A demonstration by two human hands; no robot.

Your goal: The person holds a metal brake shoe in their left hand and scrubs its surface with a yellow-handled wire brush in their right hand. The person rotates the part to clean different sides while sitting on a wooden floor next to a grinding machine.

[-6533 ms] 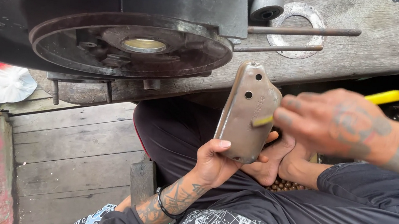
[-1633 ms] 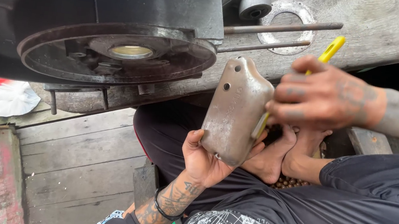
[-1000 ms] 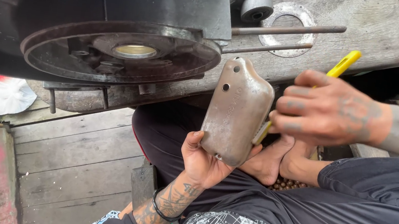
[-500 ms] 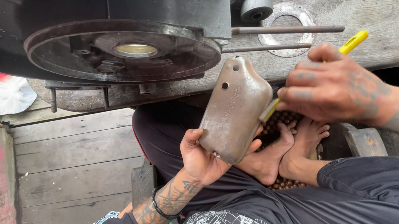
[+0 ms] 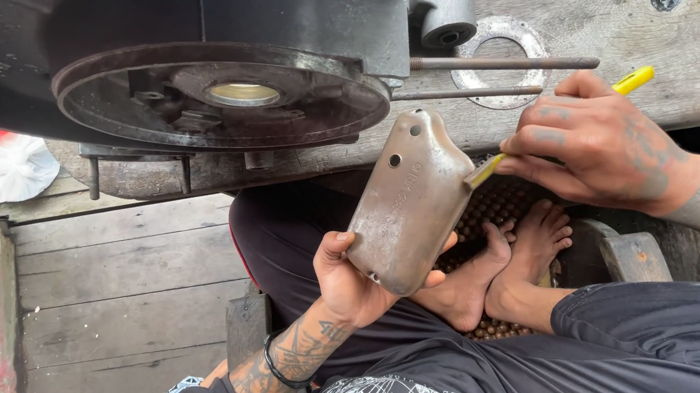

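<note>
My left hand (image 5: 350, 274) grips a dull brown metal cover plate (image 5: 408, 200) from below, holding it upright over my lap. Two small holes show near its rounded top. My right hand (image 5: 602, 146) holds a yellow-handled tool (image 5: 631, 80), and the tool's tip (image 5: 481, 171) touches the plate's upper right edge. Both forearms are tattooed. My bare feet (image 5: 503, 266) rest on a beaded mat below the plate.
A large black engine housing with a round dark flange (image 5: 224, 94) hangs over a wooden plank (image 5: 658, 48). Two threaded rods (image 5: 503, 63) and a metal gasket ring (image 5: 497, 36) lie on it. White plastic bag (image 5: 7, 168) at left, wooden floor boards (image 5: 122, 284) below.
My right hand has slid the yellow tool upward along the plate's right edge, from the lower side to near the top. The left hand keeps the plate steady.
</note>
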